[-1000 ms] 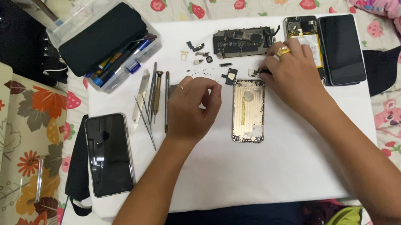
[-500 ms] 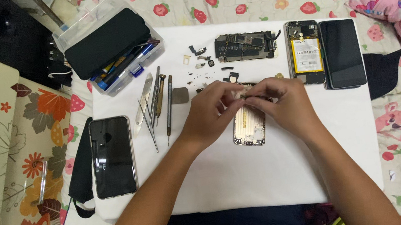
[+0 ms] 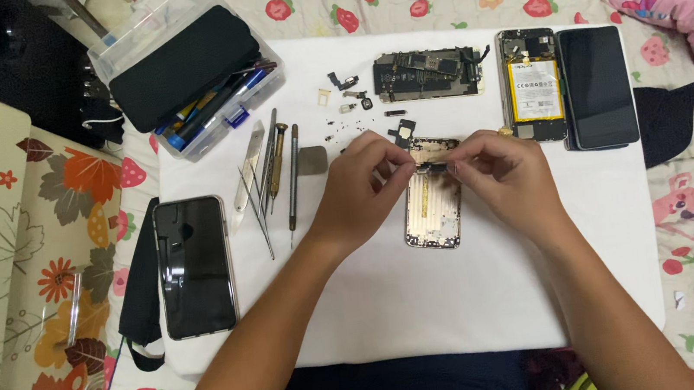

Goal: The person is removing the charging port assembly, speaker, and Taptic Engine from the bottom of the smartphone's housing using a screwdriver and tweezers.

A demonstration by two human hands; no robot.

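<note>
Head view: phone housing point(image 3: 434, 211) lengthwise near-far.

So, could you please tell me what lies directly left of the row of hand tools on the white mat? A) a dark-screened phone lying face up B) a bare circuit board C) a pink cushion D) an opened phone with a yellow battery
A: the dark-screened phone lies face up on the white mat, left of the row of hand tools.

White board point(image 3: 480, 293) on bed; phones point(image 3: 194, 266), tools point(image 3: 270, 173), circuit board point(image 3: 427, 73), gold phone shell point(image 3: 434, 215) atop.
</note>
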